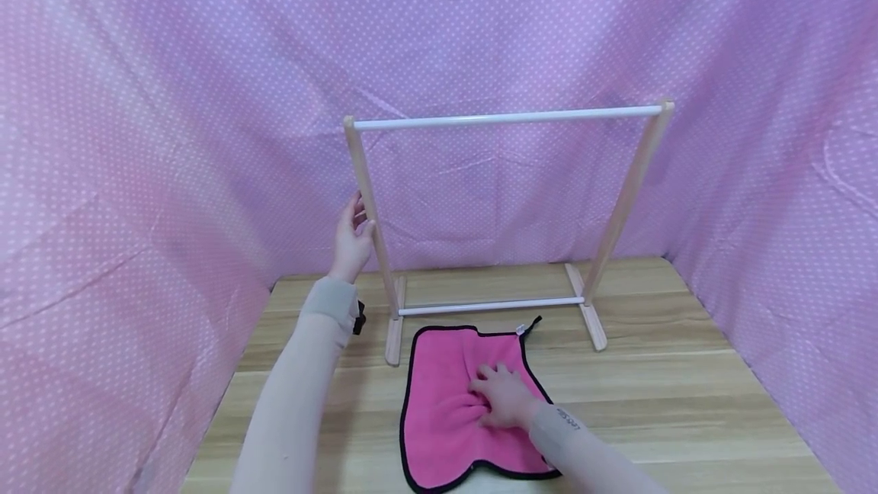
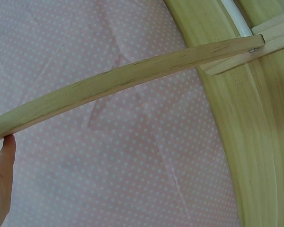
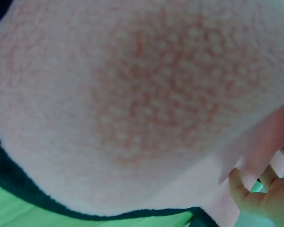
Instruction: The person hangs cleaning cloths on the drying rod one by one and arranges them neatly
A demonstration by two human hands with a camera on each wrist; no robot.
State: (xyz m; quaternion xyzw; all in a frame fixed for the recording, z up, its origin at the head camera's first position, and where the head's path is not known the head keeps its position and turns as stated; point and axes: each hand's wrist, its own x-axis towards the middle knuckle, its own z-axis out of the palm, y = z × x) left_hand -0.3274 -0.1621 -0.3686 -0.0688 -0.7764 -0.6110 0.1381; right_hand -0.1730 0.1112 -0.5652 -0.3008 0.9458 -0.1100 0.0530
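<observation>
A wooden drying rack with two white bars stands on the table. At its left post, my left hand grips the wood, thumb in front and fingers partly hidden behind. In the left wrist view the thumb touches the post's edge. A pink towel with black edging lies creased before the rack. On its middle is my right hand, fingers bent, gathering the fabric into folds between thumb and fingers. The right wrist view shows the cloth close up, with the fingers at its lower right.
The rack's feet rest on the wood-grain table. A black loop and a small white tag are at the towel's far right corner. Pink dotted curtains enclose the table at the back and both sides.
</observation>
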